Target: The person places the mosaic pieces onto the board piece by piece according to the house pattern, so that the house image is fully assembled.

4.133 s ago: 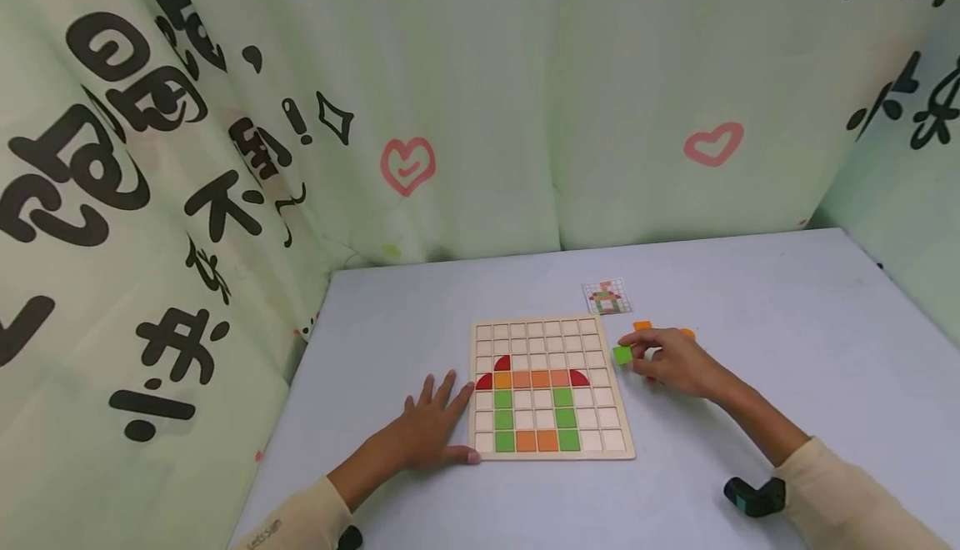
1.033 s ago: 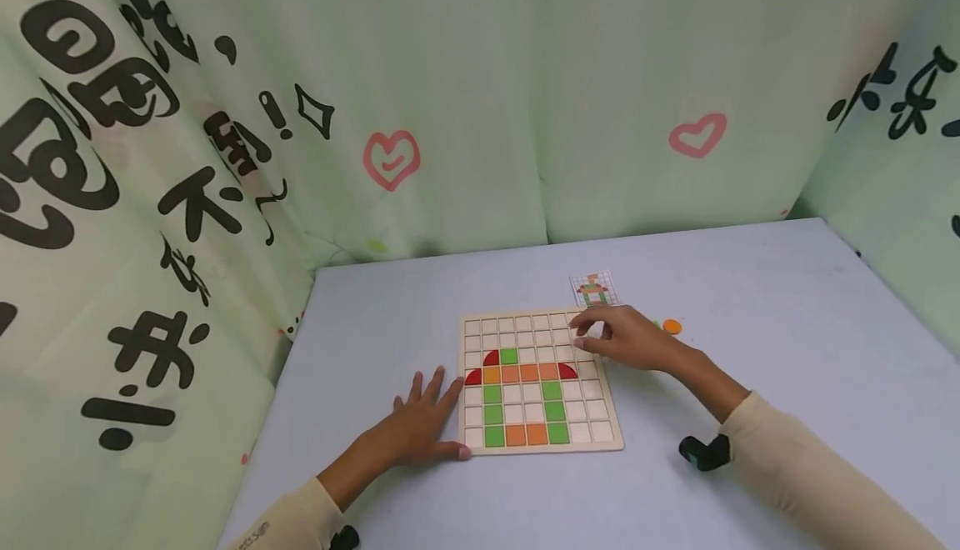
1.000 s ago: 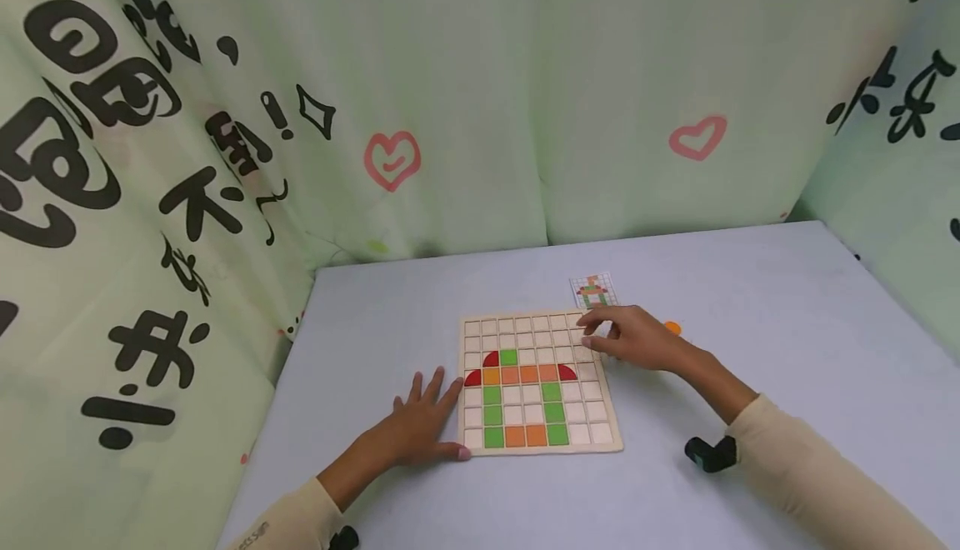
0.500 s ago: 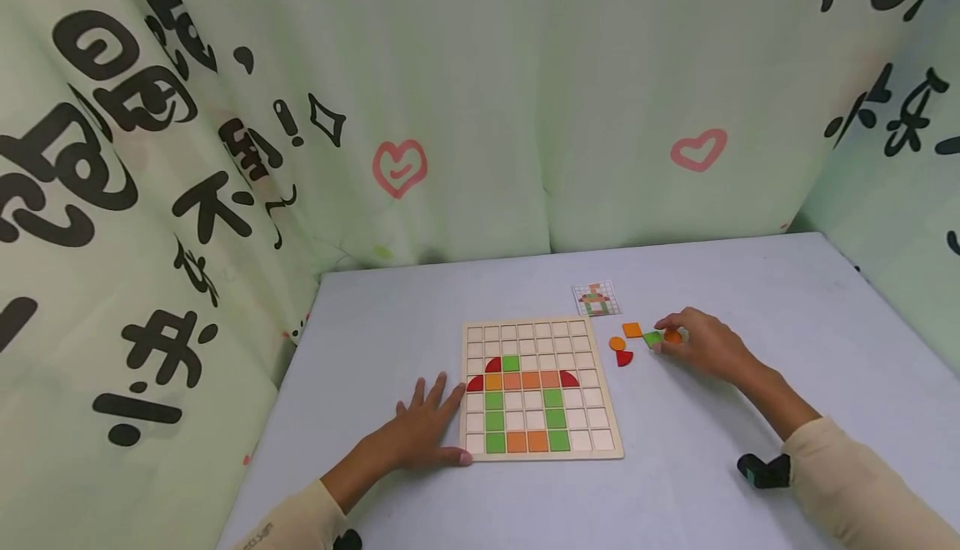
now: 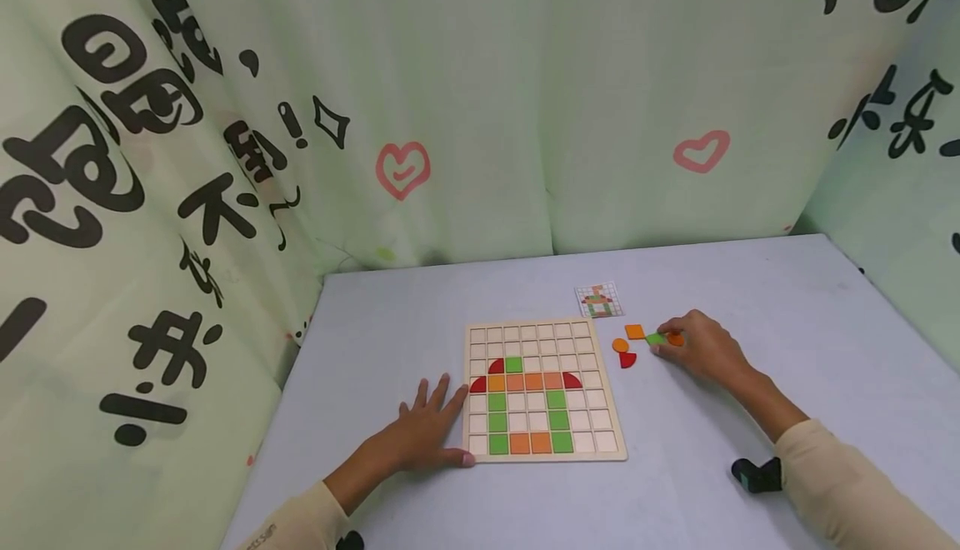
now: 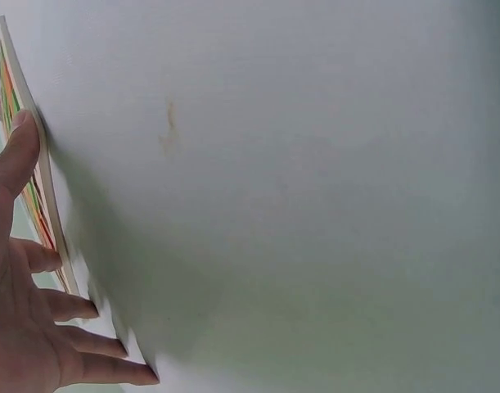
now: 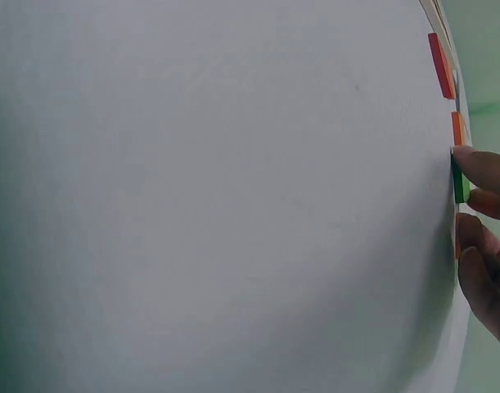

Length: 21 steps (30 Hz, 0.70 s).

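Note:
My left hand lies spread on the table, with its thumb and a fingertip at the left edge of the wooden grid board. Green, orange and red tiles fill some of the board's squares. Right of the board, my right hand pinches a green tile between thumb and finger. In the right wrist view that green tile stays low at the tabletop. Beside it are an orange square tile and an orange round tile, partly under the hand.
An orange round tile and a red quarter-circle tile lie by the board's right edge. Behind the board rests a small pattern card. A pale curtain with black lettering and hearts hangs behind the table.
A green tile now sits beside the upper red piece, unlike in the oldest frame. My right hand has moved from over the board to the loose tiles. The left hand keeps its place.

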Each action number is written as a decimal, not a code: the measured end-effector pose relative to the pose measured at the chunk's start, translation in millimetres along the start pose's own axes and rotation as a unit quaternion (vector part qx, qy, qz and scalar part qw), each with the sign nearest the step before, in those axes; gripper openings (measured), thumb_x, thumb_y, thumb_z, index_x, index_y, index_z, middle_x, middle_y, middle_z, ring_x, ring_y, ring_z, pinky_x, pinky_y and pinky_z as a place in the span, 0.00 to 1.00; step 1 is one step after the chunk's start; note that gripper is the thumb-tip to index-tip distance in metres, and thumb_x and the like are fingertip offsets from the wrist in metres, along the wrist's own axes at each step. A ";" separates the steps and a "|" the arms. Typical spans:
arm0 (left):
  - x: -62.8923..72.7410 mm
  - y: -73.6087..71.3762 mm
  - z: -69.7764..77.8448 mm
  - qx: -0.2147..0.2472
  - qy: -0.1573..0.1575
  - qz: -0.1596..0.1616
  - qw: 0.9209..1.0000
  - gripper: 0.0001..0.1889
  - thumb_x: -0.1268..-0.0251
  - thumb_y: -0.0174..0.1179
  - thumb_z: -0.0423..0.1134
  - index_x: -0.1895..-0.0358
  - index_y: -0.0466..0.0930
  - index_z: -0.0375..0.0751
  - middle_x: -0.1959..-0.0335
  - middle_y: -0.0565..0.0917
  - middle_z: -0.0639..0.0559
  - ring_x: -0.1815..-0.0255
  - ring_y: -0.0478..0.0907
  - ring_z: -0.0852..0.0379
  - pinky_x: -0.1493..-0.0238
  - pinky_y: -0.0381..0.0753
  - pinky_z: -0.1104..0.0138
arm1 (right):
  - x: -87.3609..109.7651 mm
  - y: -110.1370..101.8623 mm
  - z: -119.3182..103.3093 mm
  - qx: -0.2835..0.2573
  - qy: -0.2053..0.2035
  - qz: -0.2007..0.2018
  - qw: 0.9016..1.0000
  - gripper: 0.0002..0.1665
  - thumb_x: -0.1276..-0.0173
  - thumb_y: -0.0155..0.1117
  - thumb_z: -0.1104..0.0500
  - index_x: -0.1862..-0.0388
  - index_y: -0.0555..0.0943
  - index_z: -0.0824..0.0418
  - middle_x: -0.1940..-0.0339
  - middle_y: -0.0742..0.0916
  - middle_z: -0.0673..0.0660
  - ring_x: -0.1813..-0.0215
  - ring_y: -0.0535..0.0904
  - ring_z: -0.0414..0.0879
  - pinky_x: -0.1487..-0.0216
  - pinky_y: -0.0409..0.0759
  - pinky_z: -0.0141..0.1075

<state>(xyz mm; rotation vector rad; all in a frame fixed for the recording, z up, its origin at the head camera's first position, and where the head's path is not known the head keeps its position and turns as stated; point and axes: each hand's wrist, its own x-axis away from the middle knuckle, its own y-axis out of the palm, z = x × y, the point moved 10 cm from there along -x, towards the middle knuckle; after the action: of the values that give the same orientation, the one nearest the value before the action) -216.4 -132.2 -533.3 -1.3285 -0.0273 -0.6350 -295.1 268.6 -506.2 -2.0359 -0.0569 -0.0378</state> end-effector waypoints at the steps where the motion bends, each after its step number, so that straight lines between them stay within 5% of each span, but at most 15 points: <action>1: 0.6 0.1 0.3 -0.001 0.000 0.000 1.000 0.56 0.49 0.68 0.69 0.19 0.52 0.51 0.18 0.50 0.38 0.21 0.45 0.25 0.35 0.60 0.27 | 0.6 0.5 -1.5 -0.003 -0.003 -0.001 1.000 0.25 0.39 0.76 0.56 0.47 0.83 0.69 0.55 0.82 0.70 0.52 0.77 0.63 0.56 0.82 0.53; 10: -0.8 -3.9 0.1 -0.022 0.005 -0.006 1.000 0.56 0.46 0.64 0.71 0.18 0.49 0.52 0.17 0.48 0.39 0.20 0.44 0.26 0.34 0.60 0.29 | 4.3 -2.4 -21.2 -0.015 -0.054 0.009 0.998 0.19 0.34 0.70 0.62 0.45 0.81 0.64 0.59 0.87 0.65 0.57 0.79 0.56 0.60 0.81 0.45; 21: 0.9 -3.7 2.1 -0.008 -0.001 -0.006 1.000 0.55 0.45 0.66 0.68 0.19 0.50 0.51 0.17 0.48 0.39 0.20 0.44 0.26 0.33 0.58 0.29 | 5.8 4.7 -24.4 -0.012 -0.049 -0.039 0.998 0.21 0.31 0.66 0.62 0.40 0.80 0.64 0.60 0.86 0.65 0.61 0.77 0.53 0.66 0.75 0.37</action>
<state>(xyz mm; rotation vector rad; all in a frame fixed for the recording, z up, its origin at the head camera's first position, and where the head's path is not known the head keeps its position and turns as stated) -216.7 -131.0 -529.1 -1.3445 -0.0329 -0.6456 -289.0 244.8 -499.1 -2.0582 -0.1988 0.0122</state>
